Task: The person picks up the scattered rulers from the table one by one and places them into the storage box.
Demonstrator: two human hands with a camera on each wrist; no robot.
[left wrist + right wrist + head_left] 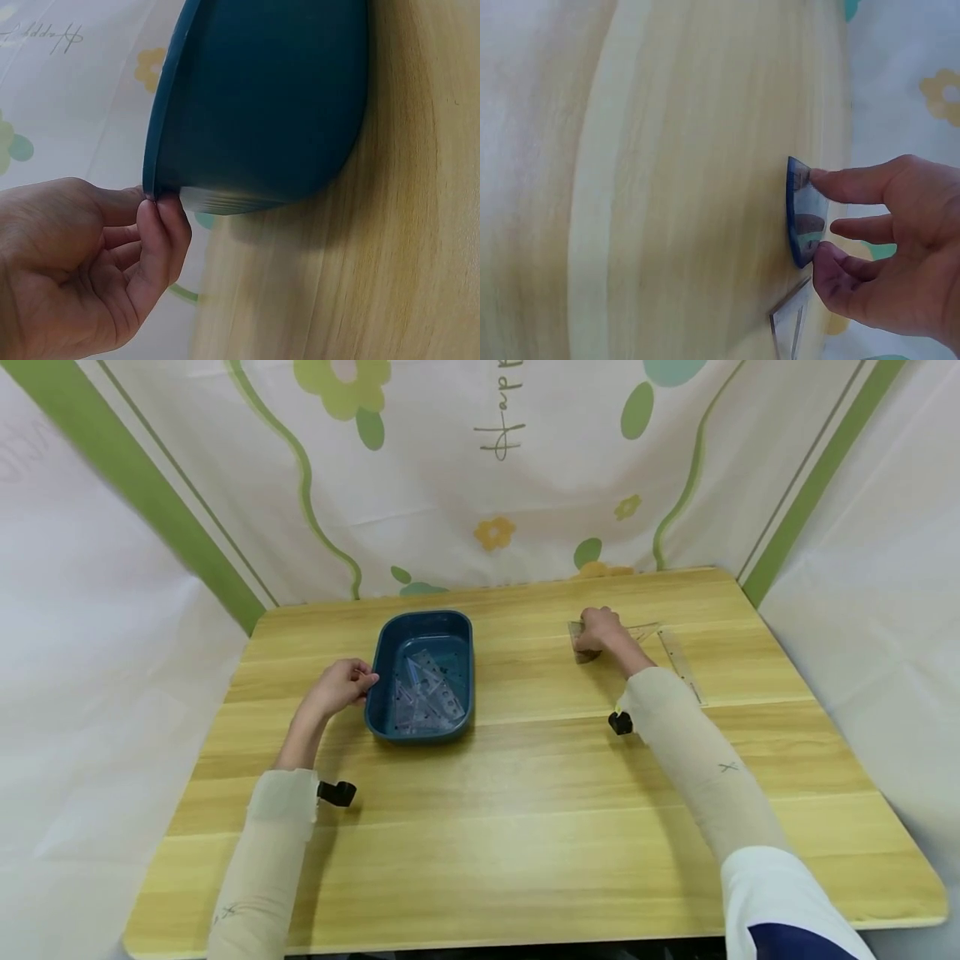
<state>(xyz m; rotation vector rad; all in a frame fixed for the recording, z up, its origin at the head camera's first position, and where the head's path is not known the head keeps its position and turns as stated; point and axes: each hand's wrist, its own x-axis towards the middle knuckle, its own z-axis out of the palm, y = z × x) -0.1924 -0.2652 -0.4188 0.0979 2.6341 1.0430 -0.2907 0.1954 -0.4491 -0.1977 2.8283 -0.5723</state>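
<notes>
My left hand (341,687) pinches the left rim of a dark blue plastic basin (420,739), with thumb and fingers meeting at its edge in the left wrist view. Inside the basin lie several clear rulers and set squares (429,693), overlapping one another. Over at the right of the table, my right hand (603,631) holds a clear protractor (807,217) between thumb and fingertips. The protractor stands tilted close over the wood, its curved edge bluish. Just to its right lies a clear set square (643,632), partly hidden by the hand, and a clear straight ruler (682,667).
The wooden table (480,827) has rounded corners. A white cloth with flower prints (450,485) hangs behind it, and plain white cloth (97,693) flanks both sides. Black wrist cameras (337,792) are strapped over the sleeves.
</notes>
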